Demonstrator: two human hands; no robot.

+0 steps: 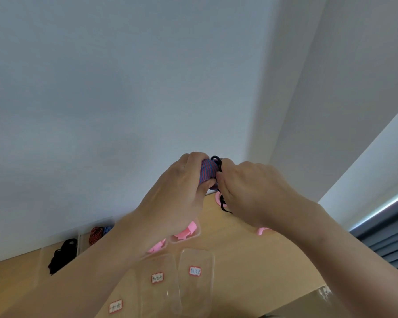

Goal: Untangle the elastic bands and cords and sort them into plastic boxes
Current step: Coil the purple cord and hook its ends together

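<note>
Holding the tangle up off the light wooden counter (251,260), we work at about 12 o'clock from the labelled boxes, so that the loose end can hang free and we can see how the strands cross. Our left hand (177,191) has its fingers and thumb curled round the red-and-blue striped elastic bundle (207,171), acting as the anchor. Our right hand (251,187), touching it from the 3 o'clock side, has its fingers closed in a pinch on the thin black cord (217,161), which we judge it is about to tease away from the bundle.

The bundle's long axis stands nearly upright, its top leaning toward 1 o'clock and its foot toward 7 o'clock. The black cord loops over the top, runs down the bundle's right flank, and its tail dangles toward 6 o'clock below the right hand.

Below, toward 6 o'clock, lie clear plastic boxes with red-bordered labels (194,271). At 8 o'clock a clear box of black cords (62,255) sits just beside a clear box of red-and-black striped bands (95,235), and pink bands (186,230) lie in another under our left wrist. Sorting looks part done.
</note>
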